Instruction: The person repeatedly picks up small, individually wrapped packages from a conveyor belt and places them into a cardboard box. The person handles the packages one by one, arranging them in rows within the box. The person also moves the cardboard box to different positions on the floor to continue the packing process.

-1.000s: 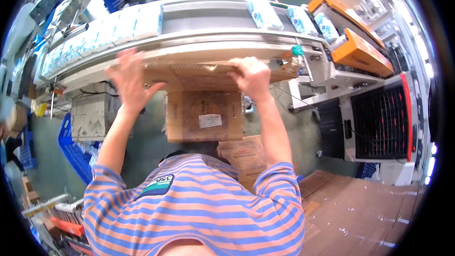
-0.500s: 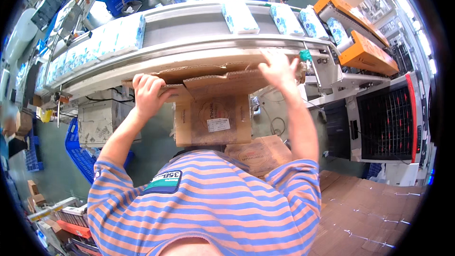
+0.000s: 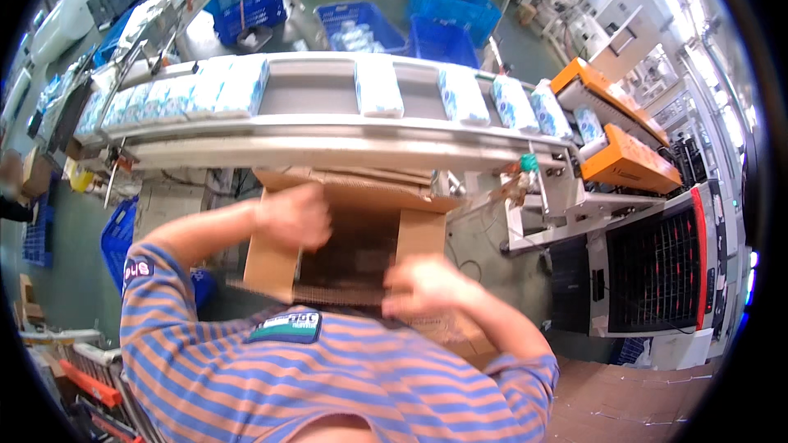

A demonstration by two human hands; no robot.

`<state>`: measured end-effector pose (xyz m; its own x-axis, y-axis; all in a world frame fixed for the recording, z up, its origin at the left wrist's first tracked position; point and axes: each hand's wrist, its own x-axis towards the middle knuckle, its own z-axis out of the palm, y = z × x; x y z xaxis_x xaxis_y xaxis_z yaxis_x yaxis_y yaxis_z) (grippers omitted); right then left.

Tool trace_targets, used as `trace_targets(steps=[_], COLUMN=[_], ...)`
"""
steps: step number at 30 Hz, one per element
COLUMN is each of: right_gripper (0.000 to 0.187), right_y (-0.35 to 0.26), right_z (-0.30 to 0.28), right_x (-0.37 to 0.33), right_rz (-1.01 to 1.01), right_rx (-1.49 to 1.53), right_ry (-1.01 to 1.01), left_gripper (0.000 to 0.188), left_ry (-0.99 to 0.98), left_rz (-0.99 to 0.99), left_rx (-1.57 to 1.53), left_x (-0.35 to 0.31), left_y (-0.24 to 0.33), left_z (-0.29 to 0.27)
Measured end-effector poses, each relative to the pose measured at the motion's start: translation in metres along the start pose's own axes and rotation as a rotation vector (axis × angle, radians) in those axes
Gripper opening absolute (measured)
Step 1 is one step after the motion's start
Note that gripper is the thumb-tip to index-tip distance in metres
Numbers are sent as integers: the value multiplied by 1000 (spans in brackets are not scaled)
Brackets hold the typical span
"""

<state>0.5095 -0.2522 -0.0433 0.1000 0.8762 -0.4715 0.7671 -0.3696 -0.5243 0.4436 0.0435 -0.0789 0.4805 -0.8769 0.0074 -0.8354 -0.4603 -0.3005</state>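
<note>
An open cardboard box [image 3: 272,261] stands directly before me, below the conveyor's near rail, with its dark inside showing. Over the box's left part is my left hand [image 3: 295,217], its fingers smeared by motion. My right hand [image 3: 428,285] is at the near right corner of the box, also blurred, so I cannot tell whether it grips the edge. A flap [image 3: 421,234] shows on the box's right side. Just beyond the box runs the conveyor [image 3: 316,97], bearing several white-and-blue soft packs [image 3: 378,86], packed close together at the left and spaced apart toward the right.
Orange guards [image 3: 628,160] flank the belt's right end. Blue crates [image 3: 361,26] stand behind the conveyor. A black-grilled machine [image 3: 657,262] is at the right, with flat stacked cardboard [image 3: 624,398] at the lower right. Another blue crate [image 3: 121,234] sits at the left.
Both hands have come back toward me from the cardboard by the rail, the left one moving inward. The box now stands open below them. The view has shifted, and packs on the belt have moved left.
</note>
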Motion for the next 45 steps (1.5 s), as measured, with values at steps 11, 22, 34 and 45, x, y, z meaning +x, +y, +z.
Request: trace_targets(steps=[11,22,34,45], right_gripper=[83,75,65,32], right_y=[32,228,195,205], right_z=[74,131,67,-7], right_x=[38,-171,13,-22], right_rz=[309,-244,338,304], right_rx=[-344,1553,1137,1550], right_ry=[849,990,548,423], left_gripper=[64,42,52,70], left_ry=[128,617,220,-501], left_rz=[-813,-1530,-1476,-635], left_rx=[-811,-2183,-2104,-288], left_x=[-16,33,198,-52], left_y=[37,110,41,1], left_z=[-1,78,-63,42])
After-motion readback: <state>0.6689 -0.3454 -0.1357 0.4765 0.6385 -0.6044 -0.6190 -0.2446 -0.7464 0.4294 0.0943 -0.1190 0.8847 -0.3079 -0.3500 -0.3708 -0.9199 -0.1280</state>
